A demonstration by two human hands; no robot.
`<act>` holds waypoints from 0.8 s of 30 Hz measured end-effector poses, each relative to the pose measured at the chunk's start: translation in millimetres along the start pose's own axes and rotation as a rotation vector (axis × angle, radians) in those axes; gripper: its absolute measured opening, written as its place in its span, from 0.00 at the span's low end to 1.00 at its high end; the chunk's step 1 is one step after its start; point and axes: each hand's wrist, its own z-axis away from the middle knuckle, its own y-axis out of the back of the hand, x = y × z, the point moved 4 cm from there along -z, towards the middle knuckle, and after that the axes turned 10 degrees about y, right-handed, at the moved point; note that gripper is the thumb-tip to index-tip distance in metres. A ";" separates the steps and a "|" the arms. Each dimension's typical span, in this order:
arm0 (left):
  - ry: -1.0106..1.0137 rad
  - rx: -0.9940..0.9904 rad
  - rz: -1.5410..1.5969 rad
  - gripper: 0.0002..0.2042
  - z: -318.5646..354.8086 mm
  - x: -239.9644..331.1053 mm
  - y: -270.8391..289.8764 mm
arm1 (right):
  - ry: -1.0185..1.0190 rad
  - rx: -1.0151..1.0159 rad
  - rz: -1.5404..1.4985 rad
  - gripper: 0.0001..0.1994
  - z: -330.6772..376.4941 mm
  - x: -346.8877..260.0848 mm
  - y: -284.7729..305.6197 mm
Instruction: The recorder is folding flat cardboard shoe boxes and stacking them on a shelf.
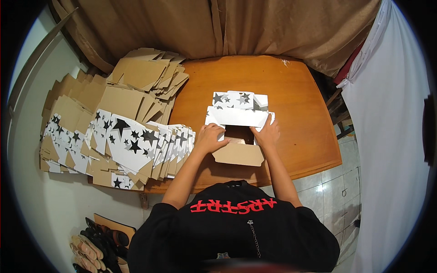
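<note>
Overhead, a brown curtain (255, 27) hangs behind a round-cornered wooden table (300, 118), and a white sheet (391, 136) falls along the table's right side over a tiled floor (337, 191). Off the table's left edge, spilling across a pale surface, lies a big heap of flat box blanks (123, 132) (brown card on one face, white with black stars on the other); some overlap the table's left edge and its near-left corner, and a further stack of brown ones reaches the far-left corner. Near the middle of the table, a little toward the near edge, sits a half-folded box (239, 123): white with black stars on its far flaps, a white panel across the middle, a dark opening below it and a plain brown flap (238, 154) lying toward the near edge. Both of the person's hands rest on this box. The left hand (210, 138) is curled over the left side of the opening, fingers bent and pressing the white panel's left end. The right hand (267, 133) lies flatter on the right side, fingers spread against the panel's right end, thumb at the opening's rim; neither hand is closed around the card, both only press on it. Below the heap, at the lower left, a few shoes (98, 245) lie on the floor.
</note>
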 end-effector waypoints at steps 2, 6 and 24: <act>0.009 -0.002 -0.010 0.24 -1.5 0.4 -2.0 | -0.001 0.004 0.002 0.45 0.4 -1.5 0.8; 0.129 -0.127 0.097 0.28 -2.1 -3.5 -3.4 | -0.021 0.001 -0.012 0.46 -0.2 2.3 -3.3; 0.277 -0.117 0.509 0.17 -7.3 -17.2 -1.3 | -0.148 -0.207 -0.739 0.42 -32.1 61.4 -52.0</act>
